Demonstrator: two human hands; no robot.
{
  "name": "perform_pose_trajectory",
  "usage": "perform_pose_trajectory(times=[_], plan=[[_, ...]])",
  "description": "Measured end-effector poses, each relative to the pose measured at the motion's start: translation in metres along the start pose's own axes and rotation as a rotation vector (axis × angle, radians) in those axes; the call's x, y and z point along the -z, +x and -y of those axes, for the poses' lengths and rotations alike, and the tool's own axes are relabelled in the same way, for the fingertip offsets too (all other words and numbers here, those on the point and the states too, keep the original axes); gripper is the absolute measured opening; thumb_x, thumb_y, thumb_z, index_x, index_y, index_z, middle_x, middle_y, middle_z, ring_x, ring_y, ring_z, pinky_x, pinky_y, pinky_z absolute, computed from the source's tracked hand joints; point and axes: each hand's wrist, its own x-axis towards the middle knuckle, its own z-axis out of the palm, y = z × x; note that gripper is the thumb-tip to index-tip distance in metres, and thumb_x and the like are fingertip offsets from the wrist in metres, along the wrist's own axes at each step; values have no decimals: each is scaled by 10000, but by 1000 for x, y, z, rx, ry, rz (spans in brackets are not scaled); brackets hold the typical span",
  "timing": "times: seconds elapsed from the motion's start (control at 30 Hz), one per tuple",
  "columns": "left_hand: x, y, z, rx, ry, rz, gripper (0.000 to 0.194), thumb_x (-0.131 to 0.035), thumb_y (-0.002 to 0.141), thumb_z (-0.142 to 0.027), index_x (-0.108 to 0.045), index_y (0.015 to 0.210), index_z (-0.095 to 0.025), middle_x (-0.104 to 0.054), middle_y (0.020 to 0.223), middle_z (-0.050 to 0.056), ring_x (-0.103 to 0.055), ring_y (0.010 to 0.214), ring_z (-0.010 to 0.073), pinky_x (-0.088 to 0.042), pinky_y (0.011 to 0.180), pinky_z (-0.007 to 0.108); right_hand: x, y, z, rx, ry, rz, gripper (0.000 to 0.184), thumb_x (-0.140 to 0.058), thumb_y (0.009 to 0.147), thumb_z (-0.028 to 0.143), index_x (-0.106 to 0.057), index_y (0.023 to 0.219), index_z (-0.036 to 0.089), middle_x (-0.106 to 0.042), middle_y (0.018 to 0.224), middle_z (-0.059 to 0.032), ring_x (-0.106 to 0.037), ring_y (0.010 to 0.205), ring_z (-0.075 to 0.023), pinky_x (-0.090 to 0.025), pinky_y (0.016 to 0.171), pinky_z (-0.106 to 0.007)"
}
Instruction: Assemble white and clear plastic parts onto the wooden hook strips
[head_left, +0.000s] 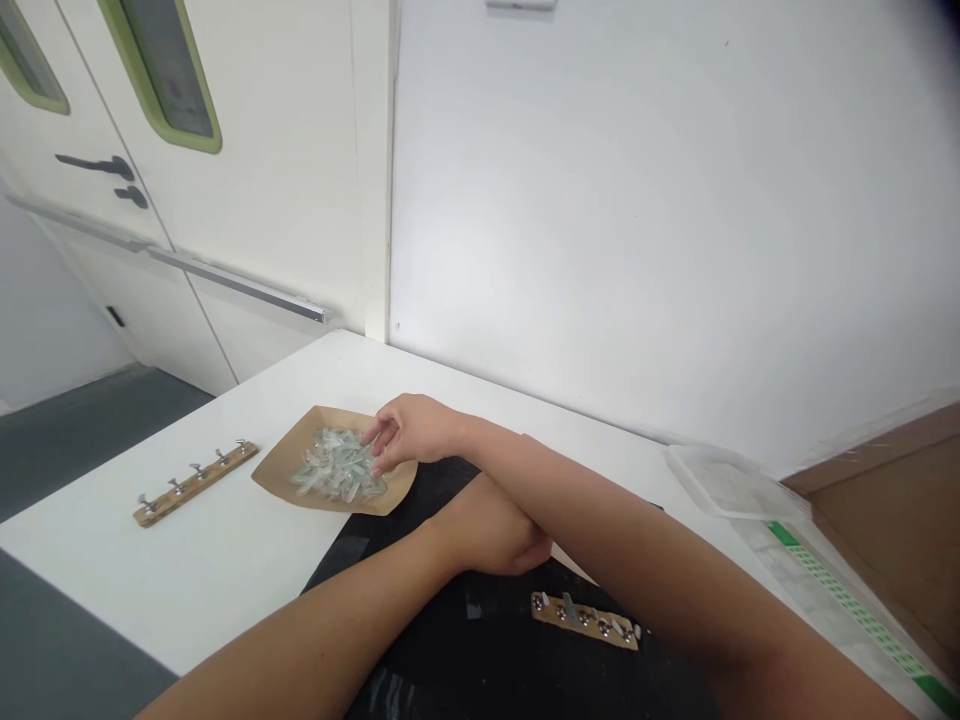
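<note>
My right hand reaches over a brown paper tray, its thumb and fingers apart at the edge of a heap of clear, pale-green glass-like shards. Its forearm crosses above my left hand, whose fingers are curled in. What the left hand grips, if anything, is hidden; a pale flat edge shows just beside it. Below, on a black mat, lies a wooden strip with several round metal fittings and a few small shards at them.
A second wooden strip with several upright metal clips lies left of the tray on the white table. Along the right edge are a clear plastic lid, plastic bags with a green band and a cardboard box. A white wall stands behind.
</note>
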Motion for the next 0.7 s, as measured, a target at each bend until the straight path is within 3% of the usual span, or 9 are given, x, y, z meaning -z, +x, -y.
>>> perform_pose_trajectory(times=[0.17, 0.37, 0.53, 0.7], plan=[[0, 0, 0, -15, 40, -11, 177, -629, 920, -240, -739, 1046, -181, -785, 1024, 110, -694, 1022, 329, -545, 882, 411, 2, 0, 0, 12, 62, -9, 460, -1001, 549, 165, -778, 949, 195, -828, 925, -8, -780, 864, -177, -552, 768, -231], [-7, 1, 3, -59, 120, -38, 161, -595, 914, -214, -720, 836, -149, -764, 864, 111, -696, 845, 286, -540, 782, 403, 15, -15, 5, 73, 180, -5, 344, -930, 703, 217, -704, 962, 197, -818, 850, -3, -788, 841, -164, -568, 766, -240], [-10, 1, 4, -88, 167, -99, 194, -572, 951, -241, -711, 855, -146, -738, 846, 109, -676, 842, 262, -538, 812, 409, 29, -29, 8, 103, 233, -82, 361, -932, 719, 229, -673, 964, 173, -791, 864, -21, -769, 823, -153, -575, 755, -242], [-12, 0, 4, -84, 187, -144, 231, -554, 948, -234, -681, 772, -154, -683, 741, 88, -628, 702, 223, -527, 738, 393, 31, -25, 17, 121, 268, -13, 365, -943, 699, 191, -711, 980, 174, -778, 861, 0, -752, 815, -134, -575, 800, -246]])
